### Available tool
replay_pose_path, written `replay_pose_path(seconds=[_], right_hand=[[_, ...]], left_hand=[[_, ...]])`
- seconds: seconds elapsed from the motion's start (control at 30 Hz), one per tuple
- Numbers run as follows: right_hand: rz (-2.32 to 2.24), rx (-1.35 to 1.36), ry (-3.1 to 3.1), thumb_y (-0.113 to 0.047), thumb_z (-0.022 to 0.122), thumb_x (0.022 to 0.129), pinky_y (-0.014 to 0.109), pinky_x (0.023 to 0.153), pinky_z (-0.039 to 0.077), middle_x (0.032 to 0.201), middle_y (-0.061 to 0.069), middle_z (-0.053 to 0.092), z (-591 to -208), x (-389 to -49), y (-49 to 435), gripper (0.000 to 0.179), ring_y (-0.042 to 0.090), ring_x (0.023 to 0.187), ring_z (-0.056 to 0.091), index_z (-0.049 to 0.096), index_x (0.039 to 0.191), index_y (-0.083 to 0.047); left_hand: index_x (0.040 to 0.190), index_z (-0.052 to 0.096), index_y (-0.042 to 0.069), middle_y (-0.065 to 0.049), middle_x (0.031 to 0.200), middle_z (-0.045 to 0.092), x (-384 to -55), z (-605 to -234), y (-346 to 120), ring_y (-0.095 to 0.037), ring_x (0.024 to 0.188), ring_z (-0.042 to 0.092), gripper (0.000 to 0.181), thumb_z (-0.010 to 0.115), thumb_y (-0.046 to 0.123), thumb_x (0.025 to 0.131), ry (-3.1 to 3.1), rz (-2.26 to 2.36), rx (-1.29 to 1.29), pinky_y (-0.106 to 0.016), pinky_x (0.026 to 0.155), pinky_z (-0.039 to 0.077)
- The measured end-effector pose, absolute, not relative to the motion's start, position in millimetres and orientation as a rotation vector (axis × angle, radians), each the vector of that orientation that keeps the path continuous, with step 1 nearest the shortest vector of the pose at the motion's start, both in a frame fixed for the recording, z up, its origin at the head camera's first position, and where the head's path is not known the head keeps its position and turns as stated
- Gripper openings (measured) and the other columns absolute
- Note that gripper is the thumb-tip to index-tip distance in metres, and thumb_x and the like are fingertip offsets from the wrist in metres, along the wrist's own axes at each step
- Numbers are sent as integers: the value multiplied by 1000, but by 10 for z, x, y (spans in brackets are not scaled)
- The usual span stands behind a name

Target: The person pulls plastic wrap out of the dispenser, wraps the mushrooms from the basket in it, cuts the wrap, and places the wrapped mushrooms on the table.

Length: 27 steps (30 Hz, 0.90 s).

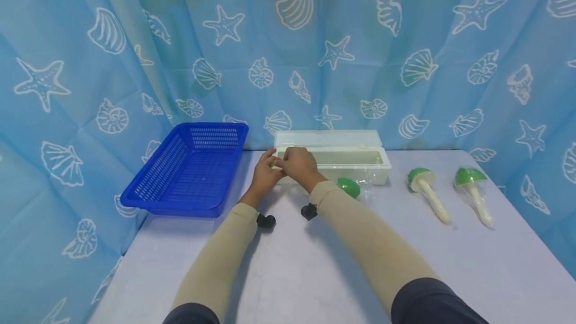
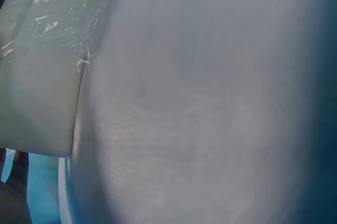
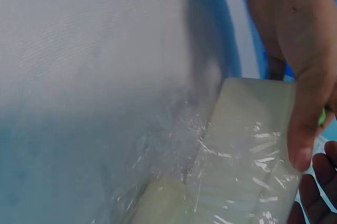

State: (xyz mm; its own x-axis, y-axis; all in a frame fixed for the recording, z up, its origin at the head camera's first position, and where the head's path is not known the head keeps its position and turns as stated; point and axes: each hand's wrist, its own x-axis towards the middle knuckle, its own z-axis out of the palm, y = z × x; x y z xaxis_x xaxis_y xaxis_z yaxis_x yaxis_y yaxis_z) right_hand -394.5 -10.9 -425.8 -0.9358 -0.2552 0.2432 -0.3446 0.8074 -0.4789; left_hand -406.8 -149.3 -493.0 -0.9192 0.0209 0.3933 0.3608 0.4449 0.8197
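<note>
A long white box [image 1: 346, 171] with its lid [image 1: 328, 138] raised stands at the back of the table. My left hand [image 1: 264, 176] is at its left end. In the right wrist view that hand's thumb [image 3: 303, 148] lies against the box's front wall. A small green piece [image 1: 272, 163] shows between my hands, mostly hidden. My right hand [image 1: 299, 164] is bent over the same end, close to the green piece; its grip is hidden. Clear plastic film [image 3: 263, 166] hangs over the box front. Before it lies a green-capped mushroom-shaped item [image 1: 348, 187], partly behind my right sleeve.
A blue plastic basket [image 1: 220, 179] stands at the left of the white-covered table [image 1: 288, 264]. Two mushroom-shaped items with green caps and pale stems, one nearer the box [image 1: 434, 201] and one farther right [image 1: 479, 204], lie in clear film. A blue seashell-patterned curtain [image 1: 252, 39] hangs behind.
</note>
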Motion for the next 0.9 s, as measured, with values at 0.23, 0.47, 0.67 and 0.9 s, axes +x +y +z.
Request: replay_pose_path(seconds=[0.23, 0.47, 0.67, 0.9], right_hand=[[672, 487, -2863, -52, 68, 87, 30, 46, 35, 60, 1, 53, -4316, -3999, -205, 46, 17, 54, 48, 56, 67, -12], [705, 460, -2875, -44, 67, 90, 28, 43, 33, 54, 0, 46, -4282, -4030, -224, 44, 15, 49, 43, 52, 62, -13], [797, 401, -2890, -28, 63, 87, 29, 43, 29, 50, -2, 37, -4211, -3999, -220, 37, 14, 46, 35, 47, 58, -13], [734, 402, -2889, -29, 60, 88, 29, 44, 32, 53, -1, 43, -4256, -3997, -214, 33, 16, 49, 41, 52, 61, -13]], left_hand=[[90, 69, -4, -19, 143, 45, -4125, -4982, -1522, -35, 135, 37, 16, 76, -2, 76, -2318, -1407, -436, -48, 106, 35], [87, 66, -5, -17, 143, 43, -4135, -4954, -1524, -34, 135, 36, 18, 78, -6, 74, -2288, -1503, -423, -44, 103, 39], [85, 64, -7, -16, 141, 45, -4140, -4927, -1510, -31, 133, 39, 21, 80, -9, 72, -2310, -1476, -419, -40, 103, 40], [83, 65, -3, -14, 140, 47, -4144, -4946, -1535, -31, 133, 40, 20, 82, -3, 72, -2362, -1398, -399, -41, 104, 38]])
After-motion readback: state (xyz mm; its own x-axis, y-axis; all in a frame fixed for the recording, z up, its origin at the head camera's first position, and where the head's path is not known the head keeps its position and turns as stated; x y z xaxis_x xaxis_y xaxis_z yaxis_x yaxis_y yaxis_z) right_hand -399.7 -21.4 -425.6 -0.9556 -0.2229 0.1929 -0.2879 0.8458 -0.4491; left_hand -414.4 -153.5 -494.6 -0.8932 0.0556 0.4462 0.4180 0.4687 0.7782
